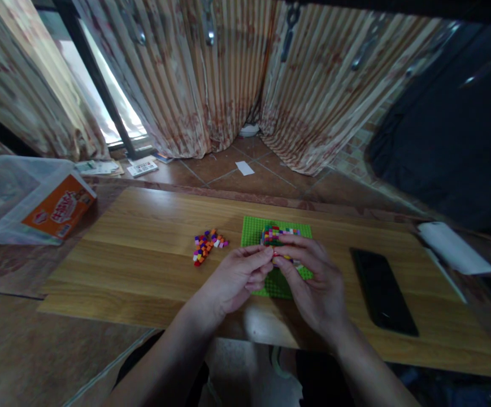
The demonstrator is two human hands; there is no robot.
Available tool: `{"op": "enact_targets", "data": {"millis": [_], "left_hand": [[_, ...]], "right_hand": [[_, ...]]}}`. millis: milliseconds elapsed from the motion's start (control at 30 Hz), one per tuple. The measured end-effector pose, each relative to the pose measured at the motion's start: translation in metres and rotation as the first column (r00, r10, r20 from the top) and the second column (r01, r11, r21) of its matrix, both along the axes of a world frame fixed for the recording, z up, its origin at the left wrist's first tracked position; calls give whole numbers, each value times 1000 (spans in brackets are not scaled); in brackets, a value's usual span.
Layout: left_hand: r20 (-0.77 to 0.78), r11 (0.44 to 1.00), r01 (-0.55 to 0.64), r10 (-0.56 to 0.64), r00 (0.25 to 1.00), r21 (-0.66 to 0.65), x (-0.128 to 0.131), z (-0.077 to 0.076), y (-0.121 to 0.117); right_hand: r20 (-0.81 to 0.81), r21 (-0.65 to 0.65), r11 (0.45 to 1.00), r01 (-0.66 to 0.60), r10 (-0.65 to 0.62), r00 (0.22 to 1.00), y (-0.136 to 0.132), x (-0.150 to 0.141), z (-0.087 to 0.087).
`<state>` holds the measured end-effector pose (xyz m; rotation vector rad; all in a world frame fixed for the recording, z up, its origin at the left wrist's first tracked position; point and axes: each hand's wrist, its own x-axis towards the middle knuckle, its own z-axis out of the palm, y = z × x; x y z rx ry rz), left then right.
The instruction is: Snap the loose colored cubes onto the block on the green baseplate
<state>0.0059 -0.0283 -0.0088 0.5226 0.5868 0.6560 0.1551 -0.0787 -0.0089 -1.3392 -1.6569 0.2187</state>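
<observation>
While your left hand (243, 277) and right hand (319, 282) meet at the fingertips over the green, square, studded plastic baseplate (251, 229), each grip is drawn in; whether either pinches a piece, you cannot tell. Multicoloured small plastic bricks (273, 234) sit on that baseplate, partly behind your fingers. Left of it on the wood-grain counter (143, 237) lies a loose multicoloured brick pile (205, 246); right of it, a black rectangular phone (383, 291). Far left of it, a clear plastic bin (16, 169) bears an orange label (61, 209) with white Chinese characters, too blurred to read surely.
</observation>
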Motion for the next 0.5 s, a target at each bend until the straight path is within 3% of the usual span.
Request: {"op": "enact_targets", "data": {"millis": [200,300,400,500], "left_hand": [[-49,1000,-18,19,999,22,-7,1,4],[-101,992,-126,127,987,14,-13,0,11],[-137,975,-220,216,967,-11,-17,0,16],[-145,970,-241,236,961,-20,-17,0,18]], "right_hand": [[-89,-57,998,34,-39,995,2,18,9],[-55,-114,990,78,-85,995,3,33,10],[5,-199,980,21,-21,1000,4,42,5],[95,-247,969,-5,29,995,4,43,-3]]}}
